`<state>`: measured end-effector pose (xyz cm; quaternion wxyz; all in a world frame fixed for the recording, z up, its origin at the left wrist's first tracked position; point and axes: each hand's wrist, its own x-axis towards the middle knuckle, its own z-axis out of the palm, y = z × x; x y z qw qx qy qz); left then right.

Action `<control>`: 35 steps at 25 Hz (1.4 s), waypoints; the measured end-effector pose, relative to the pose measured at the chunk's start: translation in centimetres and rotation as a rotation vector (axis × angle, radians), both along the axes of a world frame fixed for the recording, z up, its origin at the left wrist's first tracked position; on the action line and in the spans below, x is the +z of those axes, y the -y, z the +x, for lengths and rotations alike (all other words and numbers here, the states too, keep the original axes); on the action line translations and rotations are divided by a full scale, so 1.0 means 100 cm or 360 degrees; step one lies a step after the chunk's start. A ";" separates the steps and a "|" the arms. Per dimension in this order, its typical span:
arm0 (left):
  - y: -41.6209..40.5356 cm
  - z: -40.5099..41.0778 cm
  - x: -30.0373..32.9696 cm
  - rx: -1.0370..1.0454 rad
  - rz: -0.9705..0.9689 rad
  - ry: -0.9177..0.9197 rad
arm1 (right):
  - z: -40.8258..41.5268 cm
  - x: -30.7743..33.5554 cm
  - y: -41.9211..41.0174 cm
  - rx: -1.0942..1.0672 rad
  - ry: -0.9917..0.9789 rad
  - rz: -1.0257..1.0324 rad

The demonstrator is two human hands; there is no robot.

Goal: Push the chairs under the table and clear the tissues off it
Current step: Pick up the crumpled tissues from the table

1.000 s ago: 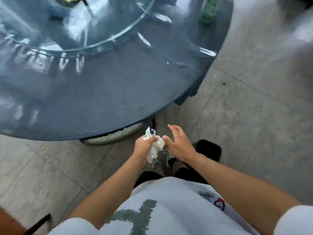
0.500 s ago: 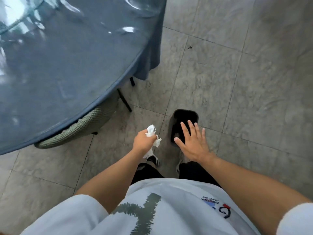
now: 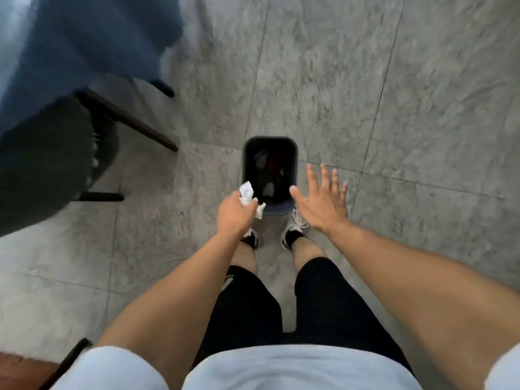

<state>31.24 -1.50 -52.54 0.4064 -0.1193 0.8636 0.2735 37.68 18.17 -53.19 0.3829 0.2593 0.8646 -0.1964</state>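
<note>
Crumpled white tissue wad (image 3: 248, 196) is gripped in the left hand (image 3: 235, 213), just beside the near-left rim of the waste bin (image 3: 294, 153). The bin mouth lies ahead and slightly right of that fist, long axis running away from the person; scraps lie inside. Right hand (image 3: 323, 202) is empty, fingers splayed, at the bin's near-right corner. Left is the one placed to drop. Blue-clothed table edge (image 3: 84, 46) sits far-left of the bin, a dark chair (image 3: 50, 164) partly under it.

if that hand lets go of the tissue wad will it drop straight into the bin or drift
The tissue is crumpled thin paper in the left hand, so likely very light and floppy; it may flutter. It sits over the near-left rim of the bin, not the centre, so it could catch the edge.
</note>
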 end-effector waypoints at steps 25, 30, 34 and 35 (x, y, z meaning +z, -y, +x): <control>-0.056 0.001 -0.317 -0.1249 -0.0387 -0.0145 | 0.010 -0.285 -0.032 0.0696 -0.0375 0.0092; -0.048 -0.003 -0.280 -0.1228 -0.0383 -0.0181 | 0.007 -0.253 -0.028 0.0714 -0.0241 0.0070; -0.035 -0.006 -0.234 -0.1147 -0.0389 -0.0230 | -0.011 -0.212 -0.018 0.0694 -0.0235 0.0073; -0.032 -0.007 -0.220 -0.1132 -0.0390 -0.0238 | -0.017 -0.200 -0.016 0.0706 -0.0247 0.0075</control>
